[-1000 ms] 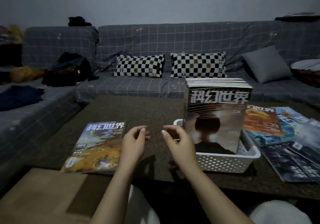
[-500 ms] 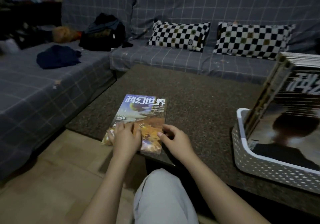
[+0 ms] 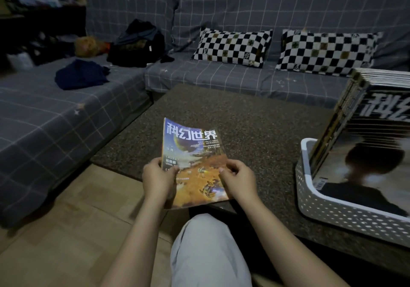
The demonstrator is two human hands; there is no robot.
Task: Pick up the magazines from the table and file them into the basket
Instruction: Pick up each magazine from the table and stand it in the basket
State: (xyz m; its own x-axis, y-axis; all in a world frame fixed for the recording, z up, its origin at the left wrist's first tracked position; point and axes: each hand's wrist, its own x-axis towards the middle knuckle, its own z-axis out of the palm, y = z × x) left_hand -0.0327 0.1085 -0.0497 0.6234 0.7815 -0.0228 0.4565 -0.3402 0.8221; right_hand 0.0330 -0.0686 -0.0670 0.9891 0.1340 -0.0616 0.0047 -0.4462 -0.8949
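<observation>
A magazine (image 3: 193,153) with a blue and orange cover is lifted off the dark table (image 3: 255,118), tilted up toward me. My left hand (image 3: 158,179) grips its lower left edge, thumb on the cover. My right hand (image 3: 238,180) grips its lower right edge the same way. At the right stands a white perforated basket (image 3: 332,209) holding several magazines (image 3: 363,135) filed upright, the front one showing a dark silhouette cover.
A grey checked sofa (image 3: 221,80) wraps around the table's far and left sides, with two checkered pillows (image 3: 233,47), a dark bag (image 3: 137,47) and folded blue cloth (image 3: 82,77). My knee (image 3: 208,251) is below the table's near edge. Wooden floor lies at left.
Both hands went from hovering empty above the table to the magazine at the left, took hold of it and raised it off the table. The view has swung left.
</observation>
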